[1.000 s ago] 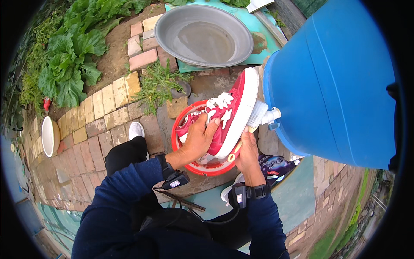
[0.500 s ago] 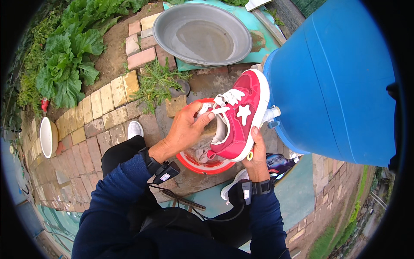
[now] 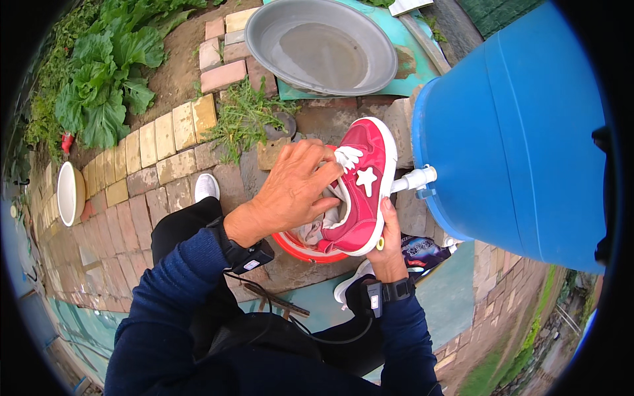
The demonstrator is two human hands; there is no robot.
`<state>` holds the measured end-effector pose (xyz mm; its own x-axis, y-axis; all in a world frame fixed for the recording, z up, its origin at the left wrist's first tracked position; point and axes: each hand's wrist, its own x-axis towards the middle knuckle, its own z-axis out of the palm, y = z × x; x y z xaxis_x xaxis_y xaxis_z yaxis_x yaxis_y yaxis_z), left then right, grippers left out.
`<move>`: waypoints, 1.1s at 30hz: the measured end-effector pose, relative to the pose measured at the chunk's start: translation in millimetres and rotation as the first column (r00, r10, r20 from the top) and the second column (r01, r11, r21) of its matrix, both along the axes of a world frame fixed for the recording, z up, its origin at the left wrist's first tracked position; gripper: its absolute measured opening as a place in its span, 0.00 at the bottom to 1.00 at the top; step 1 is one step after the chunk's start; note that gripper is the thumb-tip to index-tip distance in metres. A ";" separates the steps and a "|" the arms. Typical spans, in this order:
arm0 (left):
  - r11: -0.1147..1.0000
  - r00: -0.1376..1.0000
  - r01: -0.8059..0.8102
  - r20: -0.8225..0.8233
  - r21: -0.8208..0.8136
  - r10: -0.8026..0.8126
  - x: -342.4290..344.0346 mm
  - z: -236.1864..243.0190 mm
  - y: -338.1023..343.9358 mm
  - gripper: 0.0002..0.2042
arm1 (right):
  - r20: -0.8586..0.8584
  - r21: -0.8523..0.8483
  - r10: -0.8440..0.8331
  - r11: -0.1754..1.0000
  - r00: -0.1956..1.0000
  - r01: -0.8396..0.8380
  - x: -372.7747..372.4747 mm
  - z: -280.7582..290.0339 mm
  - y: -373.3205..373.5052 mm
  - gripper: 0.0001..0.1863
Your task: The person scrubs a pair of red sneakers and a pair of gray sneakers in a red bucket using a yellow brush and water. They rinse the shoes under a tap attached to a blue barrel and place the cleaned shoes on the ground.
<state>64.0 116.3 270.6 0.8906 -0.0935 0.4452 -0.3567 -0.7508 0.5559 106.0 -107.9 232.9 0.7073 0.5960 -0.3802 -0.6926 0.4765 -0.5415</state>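
1. the left hand [image 3: 294,188], pinching earlier, curled over the red shoe [image 3: 362,198], grip hidden.
2. the right hand [image 3: 389,245] still clasped its sole.
3. the shoe stayed above the red basin [image 3: 300,251].

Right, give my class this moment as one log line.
left hand: near white laces | right hand: holding red white-soled shoe | below shoe: round red-rimmed basin | right: blue barrel, white tap

No readable lettering. White labels [image 3: 251,264] on left wrist box [image 3: 260,253] and right wrist box [image 3: 374,292] too small; print on dark bag [image 3: 424,252], right, illegible.
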 end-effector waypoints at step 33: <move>0.981 0.976 -0.125 -0.199 -0.148 0.094 13.6 -8.2 17.7 0.13 | -0.192 0.398 0.284 0.898 0.940 -0.190 -11.4 -13.6 14.8 0.38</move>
<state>77.6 134.0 262.4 0.9610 0.0673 0.2684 -0.1539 -0.6760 0.7206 94.6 -93.0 219.3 0.4432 0.8638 -0.2397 -0.8954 0.4141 -0.1637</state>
